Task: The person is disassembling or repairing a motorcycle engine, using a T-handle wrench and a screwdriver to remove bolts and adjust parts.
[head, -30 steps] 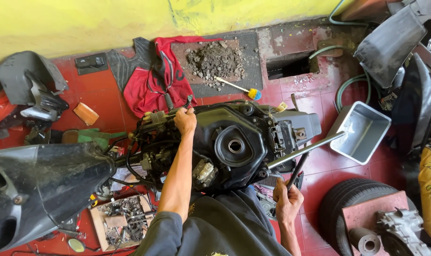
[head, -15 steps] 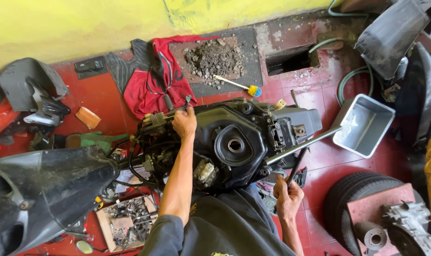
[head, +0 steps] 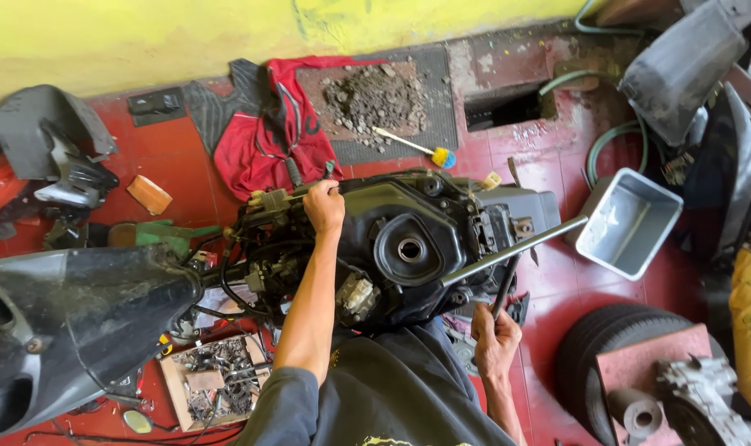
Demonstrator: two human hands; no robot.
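Observation:
A stripped scooter body (head: 408,239) with a black tank and round filler hole lies across the red floor in front of me. My left hand (head: 324,206) reaches over it and grips a part at the far edge, beside a bundle of wires (head: 251,264). Low on the near side, my right hand (head: 495,339) is closed around a dark rod-shaped tool (head: 505,296) that points up into the frame. A long grey metal bar (head: 524,248) sticks out of the frame toward the right.
A grey plastic tub (head: 631,223) stands right of the frame. A tyre (head: 582,363) with a red block and metal parts lies at lower right. A black body panel (head: 78,314) lies left, a tray of small parts (head: 214,380) below. A red cloth (head: 268,140), dirt pile and brush lie behind.
Both hands stay in place on the frame and the tool. The view has shifted slightly, and the right hand has risen a little toward the frame.

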